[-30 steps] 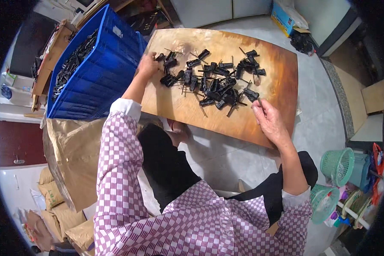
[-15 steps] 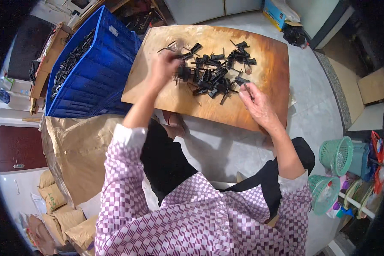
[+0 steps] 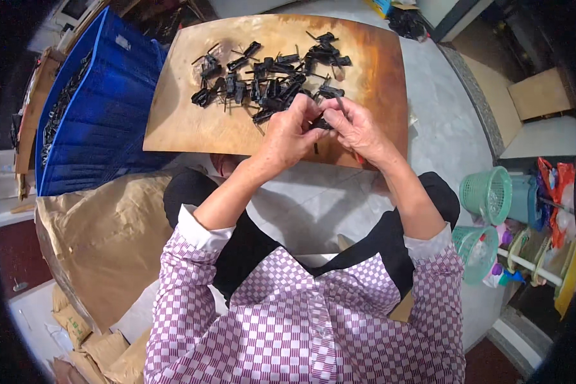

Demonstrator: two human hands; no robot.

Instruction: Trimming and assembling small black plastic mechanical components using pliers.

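Observation:
A pile of several small black plastic parts [image 3: 269, 77] with thin pins lies spread over a brown wooden board [image 3: 185, 121]. My left hand [image 3: 291, 134] and my right hand [image 3: 355, 128] meet at the board's near edge, fingertips together. Both pinch one small black part [image 3: 319, 123] between them; a thin pin hangs down from it. The pile sits just beyond my fingers.
A blue plastic crate [image 3: 93, 109] holding more dark parts stands left of the board. Brown paper sacks [image 3: 102, 237] lie at my left side. Green mesh baskets [image 3: 486, 195] and coloured clutter sit on the floor at right. A cardboard box [image 3: 541, 93] is far right.
My left hand has come back from the far left of the pile to the near edge. My right hand has shifted inward, and both now hold one black part together.

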